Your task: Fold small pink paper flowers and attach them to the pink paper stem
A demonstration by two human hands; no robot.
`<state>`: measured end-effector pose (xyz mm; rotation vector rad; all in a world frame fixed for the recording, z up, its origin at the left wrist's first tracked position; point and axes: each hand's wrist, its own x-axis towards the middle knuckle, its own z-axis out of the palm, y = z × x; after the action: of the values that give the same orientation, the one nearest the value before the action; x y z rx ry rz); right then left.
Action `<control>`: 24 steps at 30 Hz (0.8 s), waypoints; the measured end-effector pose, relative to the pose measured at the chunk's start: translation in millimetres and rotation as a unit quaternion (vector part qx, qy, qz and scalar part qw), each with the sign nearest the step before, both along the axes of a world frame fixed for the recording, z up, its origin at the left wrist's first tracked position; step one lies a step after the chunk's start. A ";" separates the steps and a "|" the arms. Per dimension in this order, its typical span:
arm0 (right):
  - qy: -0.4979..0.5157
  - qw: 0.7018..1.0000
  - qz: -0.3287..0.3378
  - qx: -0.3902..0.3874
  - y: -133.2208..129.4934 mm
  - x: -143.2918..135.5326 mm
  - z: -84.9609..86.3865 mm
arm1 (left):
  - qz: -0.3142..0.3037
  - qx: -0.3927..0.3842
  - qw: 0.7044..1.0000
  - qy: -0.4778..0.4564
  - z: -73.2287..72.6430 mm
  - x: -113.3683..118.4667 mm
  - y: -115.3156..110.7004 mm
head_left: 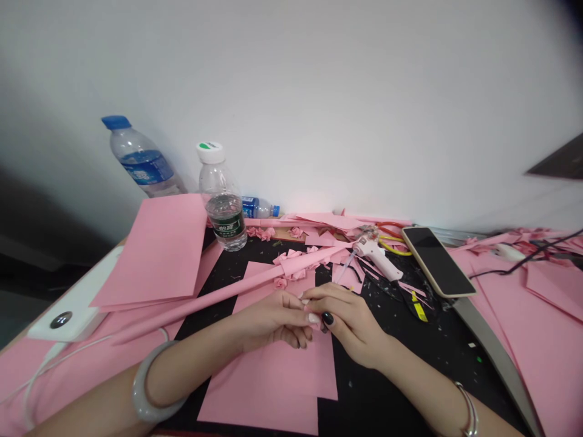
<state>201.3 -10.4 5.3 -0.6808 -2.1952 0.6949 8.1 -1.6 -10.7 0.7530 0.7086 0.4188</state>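
Note:
My left hand (277,318) and my right hand (348,318) meet over pink sheets (268,382) lying on the black mat. Both hands pinch a small pink paper piece (315,323) between thumbs and fingers; most of it is hidden by the fingers. Just beyond them a long rolled pink paper tube (228,291) runs diagonally, with small folded pink paper flowers (296,273) beside it. A white glue gun (378,256) lies behind my right hand, its nozzle end towards the left.
At the back left stand a clear bottle (223,209) and a blue-capped bottle (143,158). Pink sheets (159,249) cover part of a white device (77,309). On the right are a phone (437,261), a curved grey strip (496,358), cables and more pink paper (546,340).

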 end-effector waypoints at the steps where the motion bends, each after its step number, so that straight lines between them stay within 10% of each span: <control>1: -0.001 1.000 0.003 0.002 0.4 0.3 -0.1 | 0.001 -0.002 1.000 -0.002 0.4 -0.3 0.0; 15: -0.041 0.992 -0.112 -0.049 0.4 0.7 -3.4 | -0.003 0.161 0.985 0.055 2.2 6.4 -3.8; 24: -0.071 0.993 -0.050 -0.085 -0.3 -2.8 -9.2 | -0.003 0.184 0.981 0.067 3.0 8.7 -5.4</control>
<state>198.5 -10.7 -3.8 -0.9471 -2.2297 0.8107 16.8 -6.9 -7.7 1.1408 0.7644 0.5030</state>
